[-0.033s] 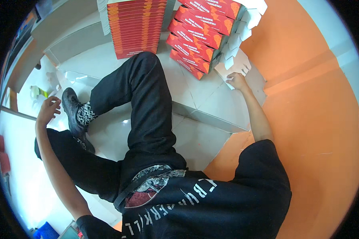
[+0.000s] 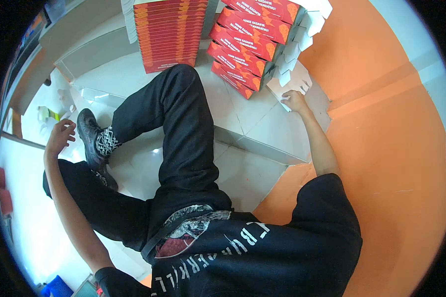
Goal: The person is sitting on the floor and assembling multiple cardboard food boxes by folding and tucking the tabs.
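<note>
My right hand (image 2: 295,101) is closed on the edge of a flat white cardboard piece (image 2: 288,83) with cut slots, which lies on the tiled step beside the orange wall. Just left of it, red cardboard boxes (image 2: 242,54) lean in a slanting pile, their white flaps (image 2: 288,58) sticking out on the right. Over on the far left, my left hand (image 2: 60,137) hangs in the air near my shoe. Its fingers are loosely bent and apart, with nothing in them.
A tall, neat stack of red and orange folded boxes (image 2: 172,37) stands beyond my raised knee (image 2: 183,74). The orange wall (image 2: 391,148) rises close on my right. A tiled step edge (image 2: 257,148) runs below the boxes. A pale bottle (image 2: 47,115) stands at the left.
</note>
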`<action>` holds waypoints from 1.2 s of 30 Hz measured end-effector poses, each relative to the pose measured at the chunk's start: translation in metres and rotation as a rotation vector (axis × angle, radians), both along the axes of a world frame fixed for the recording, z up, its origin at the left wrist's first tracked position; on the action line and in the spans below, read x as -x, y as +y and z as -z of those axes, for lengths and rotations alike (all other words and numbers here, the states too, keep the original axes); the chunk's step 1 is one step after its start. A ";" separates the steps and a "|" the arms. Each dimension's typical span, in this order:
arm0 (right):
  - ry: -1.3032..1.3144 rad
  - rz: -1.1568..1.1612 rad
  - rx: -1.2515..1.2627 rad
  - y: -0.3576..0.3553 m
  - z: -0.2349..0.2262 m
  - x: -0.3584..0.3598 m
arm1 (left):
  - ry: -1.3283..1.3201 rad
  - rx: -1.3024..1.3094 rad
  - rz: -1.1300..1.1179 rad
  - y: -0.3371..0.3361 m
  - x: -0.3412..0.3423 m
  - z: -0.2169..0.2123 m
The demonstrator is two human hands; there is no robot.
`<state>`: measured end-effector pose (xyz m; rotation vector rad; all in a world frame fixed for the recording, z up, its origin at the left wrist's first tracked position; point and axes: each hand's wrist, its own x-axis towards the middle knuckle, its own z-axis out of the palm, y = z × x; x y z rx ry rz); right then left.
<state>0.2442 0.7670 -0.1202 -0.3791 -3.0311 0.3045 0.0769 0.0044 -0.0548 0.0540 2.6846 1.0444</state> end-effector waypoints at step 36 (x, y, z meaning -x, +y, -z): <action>-0.012 -0.052 -0.234 -0.034 -0.006 -0.002 | 0.024 0.037 0.029 0.004 0.002 0.000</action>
